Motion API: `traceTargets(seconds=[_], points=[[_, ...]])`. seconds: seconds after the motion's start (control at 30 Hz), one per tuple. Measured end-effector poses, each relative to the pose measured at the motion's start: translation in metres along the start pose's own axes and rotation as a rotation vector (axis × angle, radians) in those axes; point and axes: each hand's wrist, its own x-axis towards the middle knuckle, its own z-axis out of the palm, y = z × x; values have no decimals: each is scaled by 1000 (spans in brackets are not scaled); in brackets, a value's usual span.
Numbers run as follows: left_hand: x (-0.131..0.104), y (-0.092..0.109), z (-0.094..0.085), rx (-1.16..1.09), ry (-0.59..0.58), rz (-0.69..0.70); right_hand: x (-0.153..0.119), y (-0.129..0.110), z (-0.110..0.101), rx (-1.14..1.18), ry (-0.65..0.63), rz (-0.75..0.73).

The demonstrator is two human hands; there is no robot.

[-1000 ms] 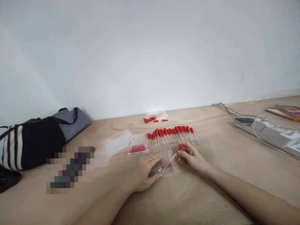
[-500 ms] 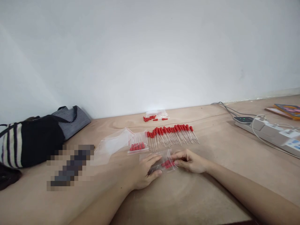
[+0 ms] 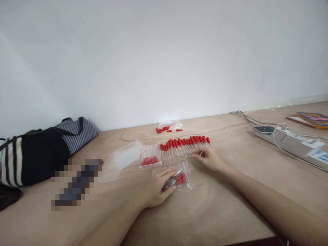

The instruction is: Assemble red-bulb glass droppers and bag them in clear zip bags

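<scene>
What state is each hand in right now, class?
Left hand: open, fingers resting on the clear bag.
Right hand: fingers curled by the row of red-topped droppers; whether it grips one cannot be told.

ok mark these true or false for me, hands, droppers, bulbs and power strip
1. The left hand rests on a clear bag. True.
2. The power strip is left of the row of droppers. False: the power strip is on the right.
3. Loose red bulbs lie between the row and the wall. True.
4. The row's red ends point toward the person. False: they point toward the wall.
5. The right hand is nearer the row than the power strip. True.
</scene>
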Motion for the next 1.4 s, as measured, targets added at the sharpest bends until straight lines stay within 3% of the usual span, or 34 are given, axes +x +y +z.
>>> traceTargets(seconds=[0.1, 0.13, 0.23, 0.37, 0.6, 0.8, 1.07, 1.23, 1.4], points=[[0, -3, 1, -2, -5, 20, 27, 20, -29, -252, 279, 220], [0, -5, 2, -2, -8, 31, 35, 27, -36, -285, 319, 263], [0, -6, 2, 3, -11, 52, 56, 43, -43, -309, 356, 337], [0, -3, 0, 2, -28, 16, 74, 51, -36, -280, 365, 416], [-1, -2, -1, -10, -14, 16, 85, 51, -36, -95, 371, 473], [0, 0, -2, 0, -21, 9, 63, 31, -42, 251, 339, 421], [0, 2, -2, 17, -46, -36, 0, 11, 0, 582, 375, 386], [0, 0, -1, 12, -25, -51, -9, 2, 16, 704, 446, 382], [0, 0, 0, -7, -13, -40, -13, -4, 30, 780, 418, 358]])
